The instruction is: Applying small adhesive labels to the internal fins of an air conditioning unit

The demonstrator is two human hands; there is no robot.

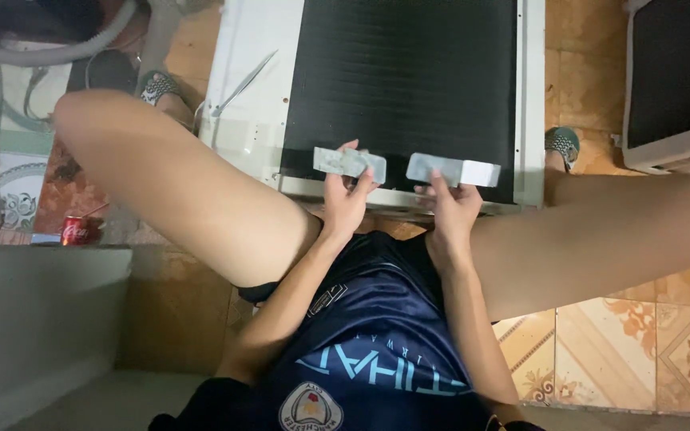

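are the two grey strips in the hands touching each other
Apart. The head view shows the left strip in the left hand and the right strip in the right hand, dark grille visible between them.

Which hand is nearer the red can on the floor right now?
Left. The left hand holds a grey strip in front of the black finned unit, on the red can's side. The right hand, holding another strip, is farther away.

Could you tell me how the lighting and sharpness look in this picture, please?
Head view: even indoor light; the strips in the left hand and right hand are sharp, the grille is dark, the lower left corner is dim and soft.
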